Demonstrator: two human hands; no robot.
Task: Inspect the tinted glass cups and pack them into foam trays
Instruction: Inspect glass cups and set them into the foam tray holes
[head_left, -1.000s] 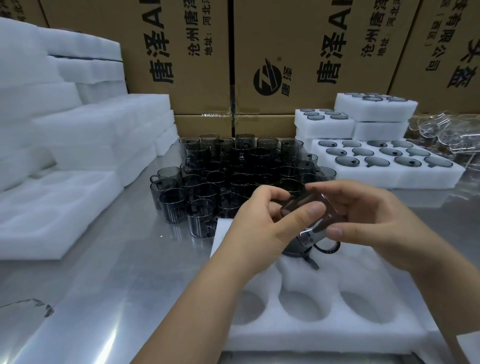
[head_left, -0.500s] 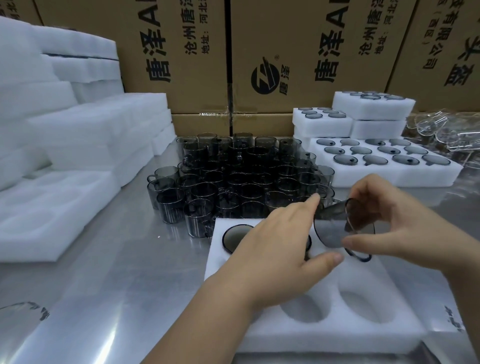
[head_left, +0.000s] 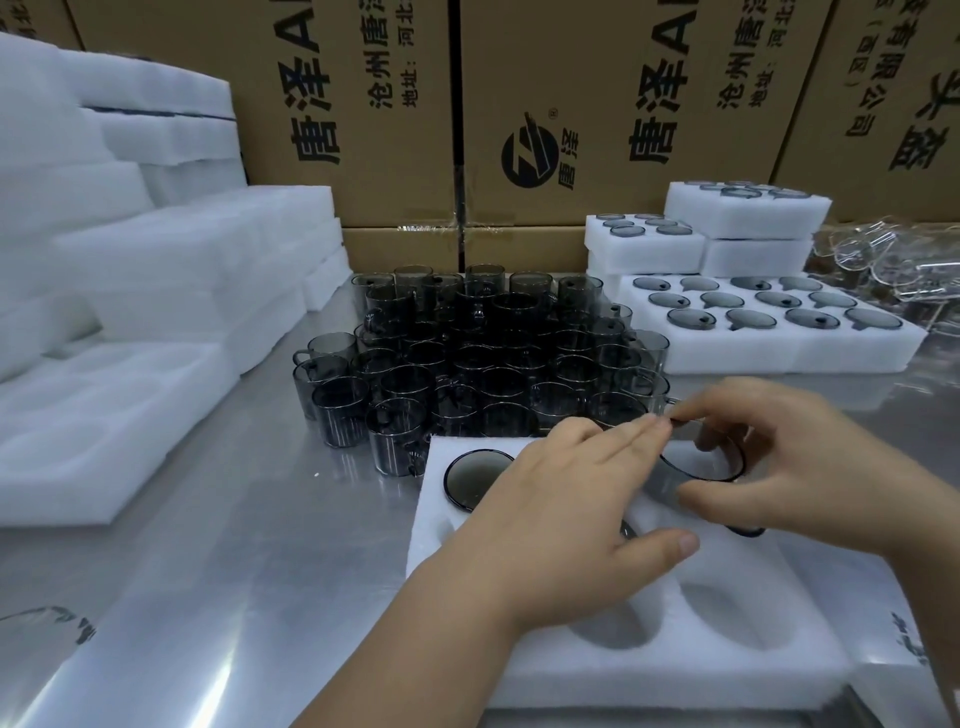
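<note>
A white foam tray (head_left: 810, 644) lies in front of me on the steel table. One tinted glass cup (head_left: 470, 475) sits in its far left pocket. A second tinted cup (head_left: 701, 460) stands in the far right pocket, its rim level with the foam. My right hand (head_left: 795, 462) pinches this cup's rim between fingers and thumb. My left hand (head_left: 566, 514) rests flat over the tray's middle, fingertips touching the same rim, and hides the pocket beneath it. A dense cluster of loose tinted cups (head_left: 483, 364) stands just behind the tray.
Filled foam trays (head_left: 779, 358) are stacked at the back right, beside clear glassware (head_left: 883, 270). Empty foam trays (head_left: 104, 415) pile up on the left. Cardboard boxes (head_left: 545, 104) wall off the back. Bare steel table (head_left: 208, 571) lies to the front left.
The cup held up and tilted between both hands has come down into the tray's far right pocket. My left hand has flattened over the tray.
</note>
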